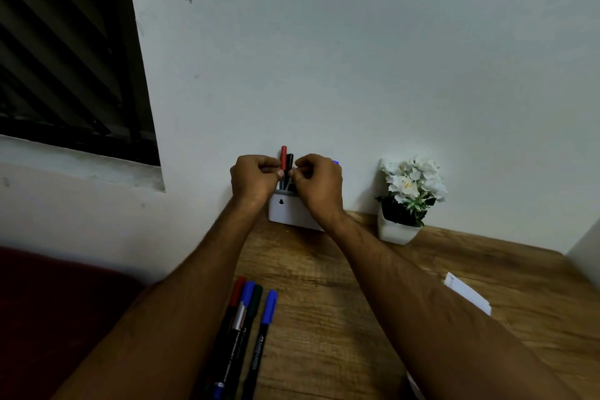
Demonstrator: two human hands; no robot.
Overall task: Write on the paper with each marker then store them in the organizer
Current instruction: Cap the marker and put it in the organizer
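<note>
Both hands meet above the small white plastic organizer [285, 209] standing against the wall at the back edge of the wooden desk [341, 302]. The left hand [255, 177] has its fingers curled, thumb and forefinger pinching the red-capped marker [283, 157], which stands upright in the organizer beside a black-capped marker [289, 162]. The right hand [316, 180] is also curled, fingertips close to the black marker; whether it actually grips that marker cannot be told. A blue tip [336, 163] peeks out behind the right hand, the rest hidden. The right wrist covers the organizer's right half. Four more markers [246, 318], with red, blue and dark green caps, lie side by side on the desk near the left forearm, their lower ends cut off. White paper [467, 294] lies partly behind the right forearm. Both arms reach forward, nearly straight, wrists converging. A white pot of white flowers [409, 191] stands right of the organizer.
</note>
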